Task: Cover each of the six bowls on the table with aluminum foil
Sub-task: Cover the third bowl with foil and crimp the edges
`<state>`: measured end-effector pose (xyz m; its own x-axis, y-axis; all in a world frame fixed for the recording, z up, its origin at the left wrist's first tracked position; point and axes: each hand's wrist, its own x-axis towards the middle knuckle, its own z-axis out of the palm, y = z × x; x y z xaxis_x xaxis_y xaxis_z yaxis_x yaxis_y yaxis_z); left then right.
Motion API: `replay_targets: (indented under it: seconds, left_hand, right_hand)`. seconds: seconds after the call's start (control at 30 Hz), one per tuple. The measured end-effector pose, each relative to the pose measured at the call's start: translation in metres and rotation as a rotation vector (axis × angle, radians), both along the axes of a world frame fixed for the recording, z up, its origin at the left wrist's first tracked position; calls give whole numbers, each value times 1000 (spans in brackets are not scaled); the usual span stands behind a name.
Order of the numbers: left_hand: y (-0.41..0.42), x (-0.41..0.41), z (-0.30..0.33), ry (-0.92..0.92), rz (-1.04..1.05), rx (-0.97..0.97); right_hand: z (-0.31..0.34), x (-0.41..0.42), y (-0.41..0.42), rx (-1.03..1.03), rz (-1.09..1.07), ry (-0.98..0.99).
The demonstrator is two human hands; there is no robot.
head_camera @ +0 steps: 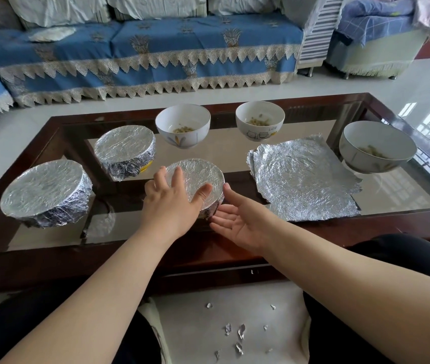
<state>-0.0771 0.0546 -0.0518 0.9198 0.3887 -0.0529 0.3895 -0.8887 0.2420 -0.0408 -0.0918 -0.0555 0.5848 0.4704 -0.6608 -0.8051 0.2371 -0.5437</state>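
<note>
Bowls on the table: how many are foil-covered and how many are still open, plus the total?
Foil-covered bowls: 3, far left, back left, centre under the hands
Open bowls: 3, back centre, back right, far right
Total: 6

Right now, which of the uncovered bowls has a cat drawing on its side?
The middle uncovered bowl, at the table's far edge. The other two open bowls carry leaf patterns instead.
</note>
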Motion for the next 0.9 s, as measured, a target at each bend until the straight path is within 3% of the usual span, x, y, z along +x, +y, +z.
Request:
replay_targets:
  seconds: [0.5,0.73,0.9]
  left_hand:
    - [2,3,0,-37,-22,-48]
    - [39,15,10,-74,-161,-155]
    - [62,22,15,-241,-30,-236]
  right_hand:
    - [-8,5,1,12,30,18]
    - [-13,2,16,73,96,-23]
    - [-17,-10,45,111,116,-58]
